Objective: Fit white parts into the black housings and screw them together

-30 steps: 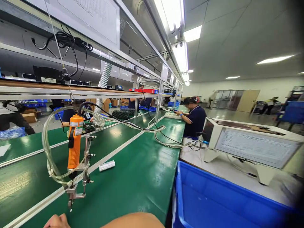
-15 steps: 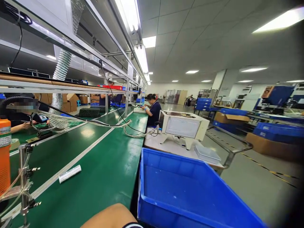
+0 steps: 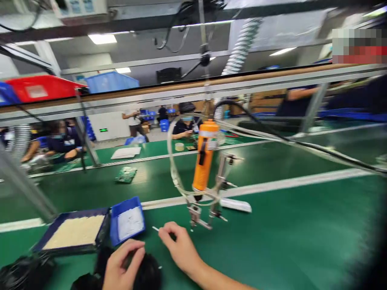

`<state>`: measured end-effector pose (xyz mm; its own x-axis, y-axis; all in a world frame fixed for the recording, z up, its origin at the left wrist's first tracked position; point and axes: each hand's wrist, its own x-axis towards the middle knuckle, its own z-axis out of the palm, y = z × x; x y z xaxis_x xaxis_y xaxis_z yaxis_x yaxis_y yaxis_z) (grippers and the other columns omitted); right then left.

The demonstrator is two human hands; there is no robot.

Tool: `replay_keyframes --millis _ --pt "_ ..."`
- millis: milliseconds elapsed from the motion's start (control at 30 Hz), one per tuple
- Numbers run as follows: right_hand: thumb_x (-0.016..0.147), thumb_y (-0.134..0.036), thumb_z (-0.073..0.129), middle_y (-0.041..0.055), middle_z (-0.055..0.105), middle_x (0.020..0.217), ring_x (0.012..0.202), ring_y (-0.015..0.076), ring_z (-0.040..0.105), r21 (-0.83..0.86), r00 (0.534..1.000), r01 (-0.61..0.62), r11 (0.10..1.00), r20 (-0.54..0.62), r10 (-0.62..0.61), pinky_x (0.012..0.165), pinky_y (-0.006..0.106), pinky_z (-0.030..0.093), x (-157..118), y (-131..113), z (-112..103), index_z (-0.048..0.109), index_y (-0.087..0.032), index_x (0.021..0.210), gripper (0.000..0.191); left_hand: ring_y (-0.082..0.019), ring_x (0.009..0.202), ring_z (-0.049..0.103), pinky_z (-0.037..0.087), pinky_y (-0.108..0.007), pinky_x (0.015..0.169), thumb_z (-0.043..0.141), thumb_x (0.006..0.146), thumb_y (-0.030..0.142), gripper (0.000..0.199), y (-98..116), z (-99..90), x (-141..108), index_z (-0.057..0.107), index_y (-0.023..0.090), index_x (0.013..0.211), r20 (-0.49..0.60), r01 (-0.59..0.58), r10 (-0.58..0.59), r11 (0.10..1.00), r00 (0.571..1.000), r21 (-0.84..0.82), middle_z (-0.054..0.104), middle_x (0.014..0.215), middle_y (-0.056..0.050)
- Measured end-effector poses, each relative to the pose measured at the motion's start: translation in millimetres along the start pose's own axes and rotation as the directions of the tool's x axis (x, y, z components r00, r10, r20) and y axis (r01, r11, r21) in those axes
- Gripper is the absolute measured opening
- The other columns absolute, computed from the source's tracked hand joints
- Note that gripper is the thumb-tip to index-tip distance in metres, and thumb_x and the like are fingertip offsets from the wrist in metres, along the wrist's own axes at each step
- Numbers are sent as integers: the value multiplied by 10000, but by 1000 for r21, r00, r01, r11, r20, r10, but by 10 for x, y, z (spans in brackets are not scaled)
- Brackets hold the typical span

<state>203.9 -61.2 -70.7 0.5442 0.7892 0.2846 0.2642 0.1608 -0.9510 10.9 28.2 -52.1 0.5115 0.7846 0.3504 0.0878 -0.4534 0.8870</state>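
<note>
My right hand (image 3: 179,244) is above the green bench top, thumb and forefinger pinched on a thin white stick-like piece (image 3: 155,228) that points left. My left hand (image 3: 123,266) is lower and to the left, thumb and forefinger curled together at the tips; what they hold, if anything, I cannot make out. Right beside and partly behind the left hand lies a black coiled bundle (image 3: 149,274). Just beyond the hands stands a small blue bin (image 3: 113,223) of white pieces. An orange electric screwdriver (image 3: 203,157) stands upright in a metal stand behind my right hand.
A dark tray (image 3: 101,229) with a cream-coloured filling sits left. Another black bundle (image 3: 27,272) lies at lower left. A white roll (image 3: 236,205) rests right of the stand. Green circuit boards (image 3: 126,175) lie on the middle strip. People sit across the bench under a shelf rail.
The view has swung left from the aisle and the large blue crate to the bench. Both hands now show, the right one with a white piece; earlier only part of an arm showed.
</note>
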Motion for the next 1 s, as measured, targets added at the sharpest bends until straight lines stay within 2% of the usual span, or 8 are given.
replay_keyframes --millis 167,333,433,533,633,800,867,1000 --pt "1028 -653 534 17 564 773 770 216 520 63 995 -18 998 103 12 743 334 387 24 8 -19 540 -210 679 564 -225 861 715 623 -276 768 717 922 549 372 -168 97 170 787 184 897 49 -41 50 986 998 -165 743 936 -108" --pt "1030 -674 529 21 573 791 783 223 538 54 994 -33 998 104 27 749 334 403 23 10 -22 545 -217 675 578 -200 757 703 603 -259 668 730 924 510 339 -263 59 204 781 177 964 137 67 -42 981 990 -184 744 914 -98" --pt "1008 -638 588 25 597 849 835 237 566 -13 997 -17 1000 79 18 791 346 430 11 11 -37 624 -224 778 475 -225 878 725 610 -282 768 690 962 443 262 -187 8 200 784 199 976 138 -79 86 995 987 -54 763 981 -107" --pt "1003 -580 614 45 631 940 917 254 601 -97 997 10 995 82 -2 865 370 461 -16 8 -40 686 -233 898 370 -206 850 720 594 -276 778 644 994 355 193 -101 -17 132 783 225 1026 247 -232 208 970 947 71 770 939 -85" --pt "1011 -560 605 51 633 947 927 259 608 -130 996 28 991 87 -17 874 379 478 -30 5 -35 689 -237 879 359 -191 773 714 583 -266 736 648 995 331 184 -84 -7 46 776 232 1083 340 -261 214 960 916 99 764 860 -68" --pt "1012 -559 609 46 640 935 918 255 612 -122 998 4 992 68 4 870 372 479 -26 -16 -54 695 -233 874 364 -171 765 678 542 -250 696 539 1046 285 214 -90 -31 47 737 214 1085 300 -271 221 953 928 138 721 873 -65" --pt "1015 -539 610 41 639 939 927 252 612 -115 998 -4 993 67 12 879 368 472 -26 -30 -61 690 -231 873 347 -177 868 682 544 -253 767 492 1049 226 224 -69 -64 58 706 211 1111 378 -295 219 942 900 157 714 970 -75" --pt "1010 -498 614 33 628 927 925 248 606 -117 998 2 993 63 5 876 369 463 -27 -52 -54 680 -233 853 315 -194 940 671 530 -267 819 519 992 135 250 -34 -87 18 693 209 1156 576 -341 171 918 799 201 696 1061 -82"
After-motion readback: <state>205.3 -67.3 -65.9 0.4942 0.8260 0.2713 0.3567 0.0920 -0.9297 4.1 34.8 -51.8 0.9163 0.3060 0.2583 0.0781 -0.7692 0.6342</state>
